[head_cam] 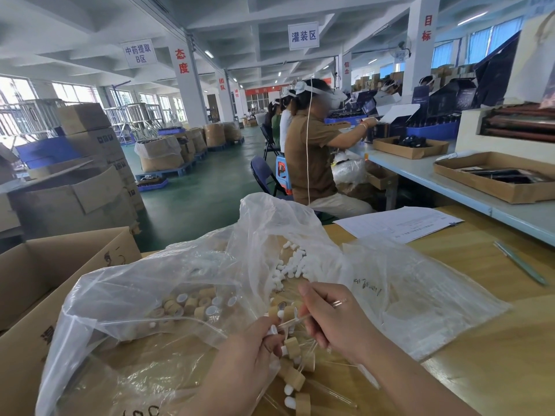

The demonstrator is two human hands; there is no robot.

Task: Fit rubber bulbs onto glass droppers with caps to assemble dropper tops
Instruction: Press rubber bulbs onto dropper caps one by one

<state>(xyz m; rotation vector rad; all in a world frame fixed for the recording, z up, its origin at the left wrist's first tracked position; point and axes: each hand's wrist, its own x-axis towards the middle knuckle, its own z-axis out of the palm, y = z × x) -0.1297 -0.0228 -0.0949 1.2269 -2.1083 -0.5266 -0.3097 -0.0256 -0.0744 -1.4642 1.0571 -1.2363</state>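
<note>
Nearest us, assembled dropper tops [295, 378] lie heaped on the table [480, 370]. Just above them our left hand [249, 352] curls round a white rubber bulb [273, 329]. Our right hand [333, 321] pinches a glass dropper [295, 319] pointed at it (fingers hide the joint). Beyond, tan caps [192, 304] sit in a clear bag [135, 283], with loose bulbs [294, 265] behind. Farther off lie a paper sheet [396, 223] and a pen [521, 267].

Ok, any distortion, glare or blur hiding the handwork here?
Head view: wide-angle bends pillars and table near the borders; windows blow out; the plastic bag hazes the caps; the glass dropper, held by the right hand toward the bulb in the left hand, is barely visible.
</note>
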